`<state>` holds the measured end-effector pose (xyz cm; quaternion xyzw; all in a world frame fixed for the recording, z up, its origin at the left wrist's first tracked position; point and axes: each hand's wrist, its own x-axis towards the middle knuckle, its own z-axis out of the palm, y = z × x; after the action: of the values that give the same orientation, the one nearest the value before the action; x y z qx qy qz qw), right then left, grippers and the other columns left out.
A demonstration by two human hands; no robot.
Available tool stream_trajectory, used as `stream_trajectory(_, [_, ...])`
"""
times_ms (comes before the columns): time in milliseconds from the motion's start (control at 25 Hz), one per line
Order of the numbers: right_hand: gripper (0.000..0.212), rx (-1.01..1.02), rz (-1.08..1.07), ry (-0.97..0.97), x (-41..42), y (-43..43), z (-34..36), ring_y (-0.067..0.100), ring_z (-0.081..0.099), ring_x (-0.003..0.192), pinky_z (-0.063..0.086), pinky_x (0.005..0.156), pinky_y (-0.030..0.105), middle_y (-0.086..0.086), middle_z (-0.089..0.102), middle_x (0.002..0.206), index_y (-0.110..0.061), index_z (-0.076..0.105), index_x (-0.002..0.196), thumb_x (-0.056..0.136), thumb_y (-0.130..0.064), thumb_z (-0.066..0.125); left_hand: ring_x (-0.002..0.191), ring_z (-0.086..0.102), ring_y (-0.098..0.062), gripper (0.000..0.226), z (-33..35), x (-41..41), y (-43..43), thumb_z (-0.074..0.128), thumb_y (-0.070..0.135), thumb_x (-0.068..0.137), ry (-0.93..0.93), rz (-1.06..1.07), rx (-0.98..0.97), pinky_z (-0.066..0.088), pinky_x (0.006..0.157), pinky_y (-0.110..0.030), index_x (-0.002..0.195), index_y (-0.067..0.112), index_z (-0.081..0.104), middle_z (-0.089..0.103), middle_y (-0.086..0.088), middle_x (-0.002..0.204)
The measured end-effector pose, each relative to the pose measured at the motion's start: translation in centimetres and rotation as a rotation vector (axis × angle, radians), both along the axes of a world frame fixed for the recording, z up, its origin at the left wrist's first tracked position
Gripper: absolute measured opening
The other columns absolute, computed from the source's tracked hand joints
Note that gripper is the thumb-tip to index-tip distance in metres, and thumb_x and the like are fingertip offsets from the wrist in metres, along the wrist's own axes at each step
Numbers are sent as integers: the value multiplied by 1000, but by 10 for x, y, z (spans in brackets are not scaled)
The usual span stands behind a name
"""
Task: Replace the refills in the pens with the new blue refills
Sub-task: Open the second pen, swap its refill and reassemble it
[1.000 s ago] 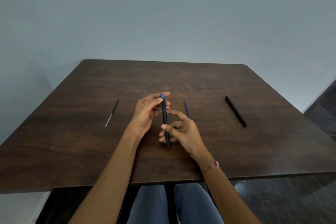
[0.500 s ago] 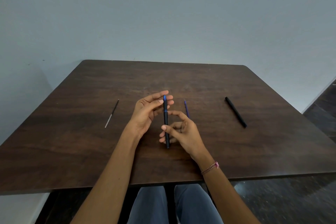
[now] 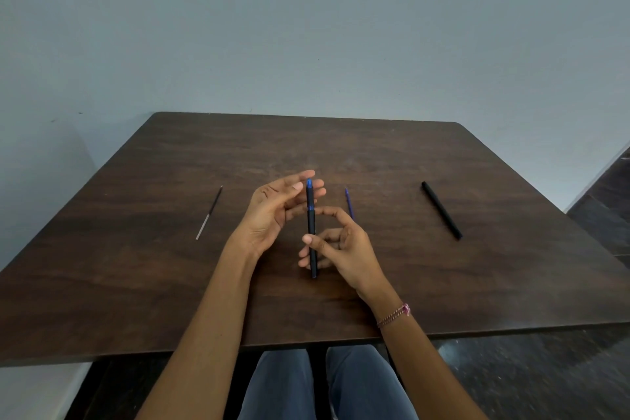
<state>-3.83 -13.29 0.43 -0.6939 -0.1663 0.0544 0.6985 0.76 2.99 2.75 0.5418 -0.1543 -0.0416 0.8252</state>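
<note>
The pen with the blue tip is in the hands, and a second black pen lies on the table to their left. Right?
No: the head view shows the second black pen on the table right of the right hand, which holds the pen with the blue tip.

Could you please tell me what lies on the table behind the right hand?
A blue refill; its far part shows, its near end is hidden by the right hand.

The far table [image 3: 306,147] lies open; nearer, a thin refill [image 3: 208,213] left, blue refill [image 3: 349,203] and black pen [image 3: 441,210] right obstruct.
</note>
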Motion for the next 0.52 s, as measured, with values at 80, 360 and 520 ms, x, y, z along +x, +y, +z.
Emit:
stream_trajectory(80, [41,0,8,6,0,0,0,30,73,72,60,65,38,15,73,81,-32,52,118,85,-15,69,99,69,-22,30,-1,0,1,63,13,80,-7,4,8,56,75,-25,109,16,69,73,-9,104])
stream_trajectory(360, [40,-43,31,-9,-2,1,1,28,73,72,59,64,32,14,74,82,-37,51,115,86,-16,68,76,71,-12,27,-1,1,-2,78,18,62,-40,220,93,57,63,-24,86,28,72,73,5,81])
stream_trajectory(520, [38,-77,70,-19,-3,0,1,28,73,72,60,66,34,11,73,80,-36,50,116,88,-16,66,77,68,-11,27,-1,3,0,79,23,59,-41,318,111,53,66,-27,83,32,71,71,8,80])
